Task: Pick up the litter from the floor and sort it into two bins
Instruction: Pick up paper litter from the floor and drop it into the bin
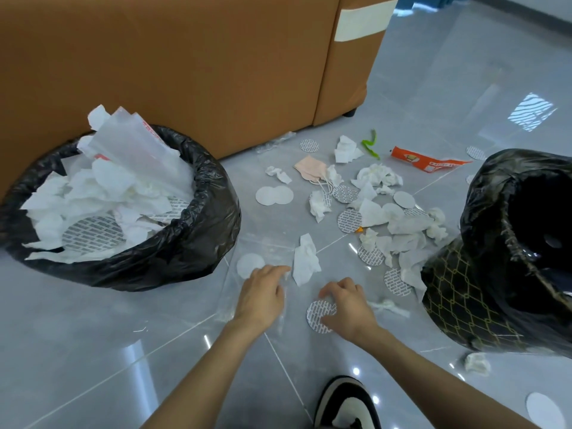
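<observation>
- Grey glossy floor tiles (93, 351) run under everything we see, and an orange-brown sofa (185, 72) stands right behind the full bin (213, 187).
- We find the full bin lined with a black bag and heaped to its rim with white tissues, clear wrapping and printed round seals.
- Well to the right of the full bin stands the second bin (464, 289), a black bag over a gold lattice pattern, tilted with its dark mouth toward the litter.
- Between them, farther from the full bin than from the second one, lies the litter heap (402, 224): crumpled tissues and round seals, some printed, some plain.
- Right of the full bin's far rim we make out a pink face mask (309, 170), a green strip (370, 144) and an orange wrapper (424, 161).
- Just beside the full bin's near side a clear plastic bag (266, 249) lies flat, with a plain white disc (249, 264) showing through it and a crumpled tissue (305, 261) at its farther edge.
- On that bag rests the left hand (263, 292), fingers bent onto the film; we cannot tell whether they pinch it.
- A little farther from the full bin, apart from the left, the right hand (346, 305) curls fingers and thumb round a printed seal (315, 314) on the floor.
- Nearer us than the full bin we see a black and white shoe (346, 404).
</observation>
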The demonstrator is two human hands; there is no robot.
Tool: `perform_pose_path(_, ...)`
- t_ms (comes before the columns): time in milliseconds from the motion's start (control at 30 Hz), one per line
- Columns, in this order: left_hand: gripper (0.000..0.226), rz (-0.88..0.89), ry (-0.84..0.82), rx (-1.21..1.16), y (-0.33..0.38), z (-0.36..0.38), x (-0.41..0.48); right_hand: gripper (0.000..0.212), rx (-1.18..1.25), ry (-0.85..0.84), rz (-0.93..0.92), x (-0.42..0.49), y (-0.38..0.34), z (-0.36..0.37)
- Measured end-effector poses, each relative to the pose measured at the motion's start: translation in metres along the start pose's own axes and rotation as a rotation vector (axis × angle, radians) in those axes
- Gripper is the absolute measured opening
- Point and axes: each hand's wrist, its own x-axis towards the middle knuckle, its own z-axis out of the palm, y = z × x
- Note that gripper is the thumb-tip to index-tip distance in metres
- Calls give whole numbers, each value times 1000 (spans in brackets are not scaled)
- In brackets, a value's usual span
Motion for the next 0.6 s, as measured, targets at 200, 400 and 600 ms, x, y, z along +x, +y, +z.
perform_pose_path(200, 66, -169, -33, 124, -42, -30, 4, 60, 53, 54, -110, 29, -30, -18)
perform_pose_path(400, 91, -151, -234, 243, -53, -32, 15, 65, -176, -71, -96, 47, -48, -14)
perform_pose_path(600, 85, -126, -162, 269, -49, -27, 17, 34, -210, 14, -95, 37, -39, -6)
